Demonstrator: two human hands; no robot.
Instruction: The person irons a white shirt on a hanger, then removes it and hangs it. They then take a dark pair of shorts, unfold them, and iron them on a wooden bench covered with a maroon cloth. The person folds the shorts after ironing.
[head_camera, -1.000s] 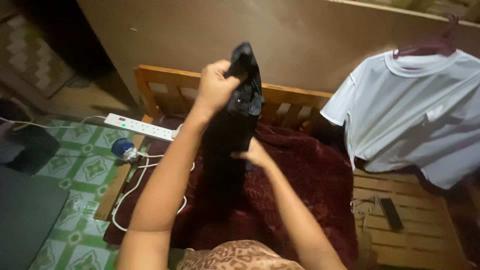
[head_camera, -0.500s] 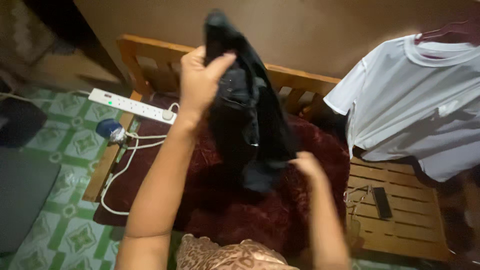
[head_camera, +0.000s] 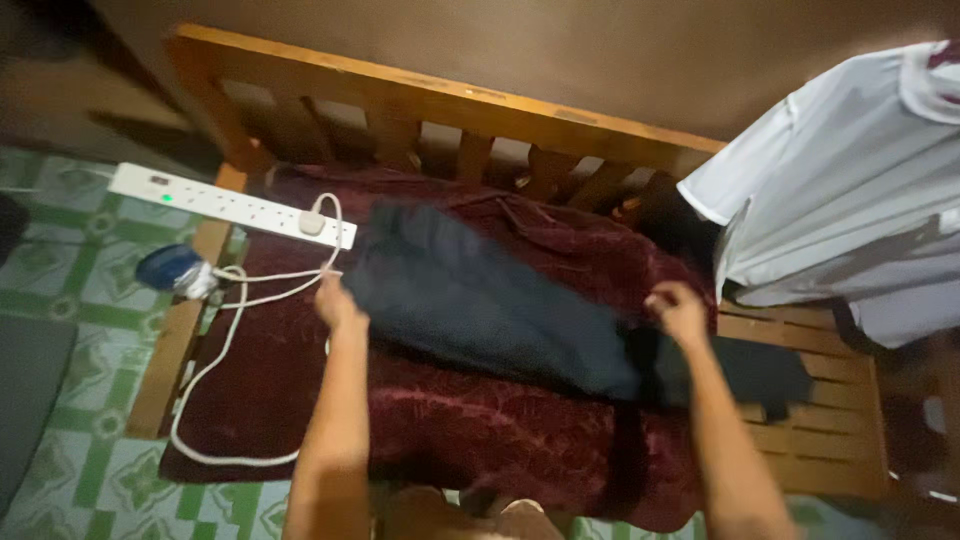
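1. Dark red and fuzzy, a blanket (head_camera: 470, 440) is spread over the wooden bench (head_camera: 820, 460), so a soft, flat place is made for cloth to lie on.
2. The left hand (head_camera: 338, 302) is placed at one end of the dark trousers (head_camera: 480, 305). The fingers seem to be curled onto the cloth edge, but the view is blurred, so a firm pinch cannot be told.
3. The right hand (head_camera: 678, 312) is set at the other end. Its fingers are bent down onto the cloth; whether the cloth is gripped cannot be told.
4. The trousers are laid long and flat across the blanket, from one hand to the other, with one end hanging onto the bare slats. They are stretched this way, most likely, so that wrinkles are pulled out.
5. A white cord (head_camera: 215, 370) is looped along the bench's left edge, and it is plugged into a white power strip (head_camera: 230, 203) resting on the corner.
6. Farther back, a white shirt (head_camera: 850, 200) is hung up by the wall, so it is kept off the bench.
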